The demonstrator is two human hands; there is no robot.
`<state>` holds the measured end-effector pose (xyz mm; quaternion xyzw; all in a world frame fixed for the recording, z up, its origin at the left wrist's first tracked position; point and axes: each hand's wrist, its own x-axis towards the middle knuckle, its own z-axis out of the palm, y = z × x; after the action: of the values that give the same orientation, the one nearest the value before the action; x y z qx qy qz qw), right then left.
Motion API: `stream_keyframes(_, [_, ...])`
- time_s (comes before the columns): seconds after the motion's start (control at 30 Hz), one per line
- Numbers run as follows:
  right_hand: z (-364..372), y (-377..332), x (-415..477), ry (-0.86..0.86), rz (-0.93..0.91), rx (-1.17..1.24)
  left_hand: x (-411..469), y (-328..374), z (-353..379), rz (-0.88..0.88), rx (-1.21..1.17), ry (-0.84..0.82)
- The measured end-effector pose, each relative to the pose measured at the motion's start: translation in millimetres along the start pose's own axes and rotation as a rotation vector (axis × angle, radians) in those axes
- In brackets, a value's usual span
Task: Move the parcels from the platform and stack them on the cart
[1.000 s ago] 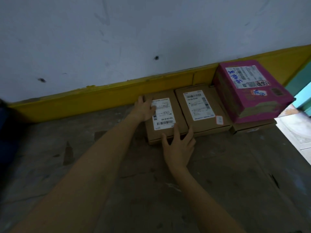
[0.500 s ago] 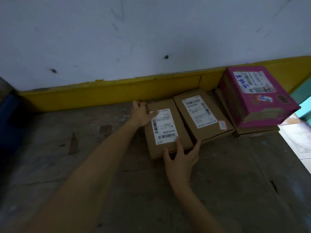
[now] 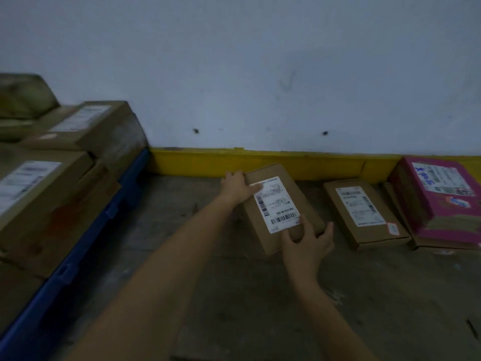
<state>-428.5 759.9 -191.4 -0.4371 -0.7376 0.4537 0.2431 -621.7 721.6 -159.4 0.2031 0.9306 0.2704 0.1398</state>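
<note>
Gripping a flat brown parcel (image 3: pixel 282 207) with both hands: with the left hand (image 3: pixel 235 187) at its far left corner, thumb across the white label (image 3: pixel 273 196), and with the right hand (image 3: pixel 305 246) at its near right corner, thumb on top and fingers wrapped round the near edge. Holding it slanted over the platform (image 3: pixel 234 295), near the yellow strip (image 3: pixel 286 162) at the foot of the wall (image 3: pixel 260 74). Hard to tell whether lifted clear or just touching the surface. By the look of it, partway through taking this one leftward to the cart (image 3: pixel 86 238).

Already stacked on the cart at left, behind its blue rim: several brown boxes (image 3: pixel 46 204), in at least two layers, blurred.

Left to move, further right on the platform:
- a second parcel (image 3: pixel 364 212), flat and brown too, lying well apart from the held one
- a pink box (image 3: pixel 440 199) at far right
- a bottom box (image 3: pixel 440 246) under the pink one, with an edge poking out beneath

Probably well past halfway then, with the held parcel plus three more to shift, as far as visible. Nothing knowable beyond the right edge of view.
</note>
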Motion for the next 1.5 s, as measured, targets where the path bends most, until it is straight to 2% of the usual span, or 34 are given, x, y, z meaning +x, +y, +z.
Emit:
stream_keyframes(0.2, [0.6, -72.4, -68.3, 0.031, -0.138, 0.032, -70.3, -31.3, -108.1, 0.083, 0.013, 0.171])
stream_keyframes(0.43, [29.3, -134.6, -213.4, 0.033, -0.274, 0.072, -182.6, -116.9, -216.1, 0.125, -0.026, 0.305])
stream_keyframes(0.67, [59.9, -164.5, -354.6, -0.044, -0.306, 0.049, -275.5, -201.9, -293.7, 0.113, -0.026, 0.356])
stream_keyframes(0.83, [84.6, -169.4, -423.9, -0.184, -0.271, 0.045, -307.0, -241.5, -313.8, 0.065, -0.041, 0.319])
stream_keyframes(1.03, [104.6, -167.8, -461.6, -0.308, -0.217, 0.059, -319.8, -283.9, -314.1, -0.003, -0.012, 0.296])
stream_keyframes(1.2, [118.2, -174.9, -484.0, -0.321, -0.183, 0.046, -317.9, -295.4, -322.4, 0.028, 0.013, 0.26])
stream_keyframes(1.5, [153.4, -183.9, -513.8, -0.182, -0.175, -0.035, -295.0, -310.4, -322.2, 0.222, 0.05, 0.093])
